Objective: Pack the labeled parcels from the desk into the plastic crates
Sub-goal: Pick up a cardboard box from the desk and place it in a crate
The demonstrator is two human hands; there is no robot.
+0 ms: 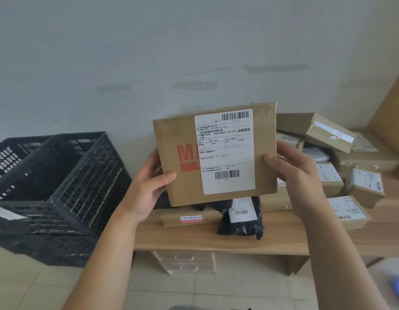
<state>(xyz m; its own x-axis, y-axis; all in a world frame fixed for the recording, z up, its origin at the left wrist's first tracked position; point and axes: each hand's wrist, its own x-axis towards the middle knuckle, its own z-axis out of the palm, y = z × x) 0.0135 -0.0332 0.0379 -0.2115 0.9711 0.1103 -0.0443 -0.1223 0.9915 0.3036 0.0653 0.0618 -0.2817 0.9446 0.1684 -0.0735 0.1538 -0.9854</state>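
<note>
Brown cardboard fills the middle of the head view: a flat parcel (216, 153) is held upright in the air above the surface (216, 240), its broad face turned to the camera. A white shipping label (225, 151) with two barcodes is stuck on that face, partly covering red printed letters. The parcel is gripped at its left edge by the left hand (149, 189), the thumb laid across the front and the fingers curled behind. The right edge is gripped by the right hand (292, 168) in the same way, thumb on the front beside the label, fingers hidden behind the card. Below the held parcel, a black plastic mailer (241, 220) with a small white label is seen lying on the wooden surface, just beside a flat cardboard envelope (183, 218) bearing a red sticker. To the right, a heap of small labelled boxes (341, 166) is piled on the surface against the wall. Two black plastic crates (60, 180), tilted and nested side by side, are seen to the left of the surface, well apart from the held parcel. A drawer unit (185, 262) is visible under the surface, on a tiled floor (194, 291).
</note>
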